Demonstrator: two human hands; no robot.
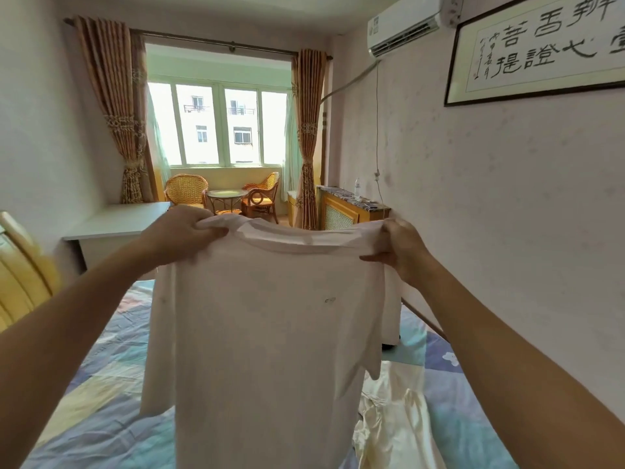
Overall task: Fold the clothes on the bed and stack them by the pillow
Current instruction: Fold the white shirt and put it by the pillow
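A white T-shirt (267, 340) hangs in the air in front of me, spread flat above the bed. My left hand (179, 235) grips its left shoulder and my right hand (402, 248) pinches its right shoulder, both at chest height. The shirt's hem drops out of view at the bottom. A cream garment (395, 421) lies crumpled on the bed (101, 384) at the lower right, partly hidden behind the shirt. No pillow is in view.
The bed has a blue and yellow patchwork cover. A yellow headboard (20, 275) stands at the left, with a white desk (115, 221) beyond it. The wall runs close along the bed's right side. Wicker chairs (186, 191) stand by the window.
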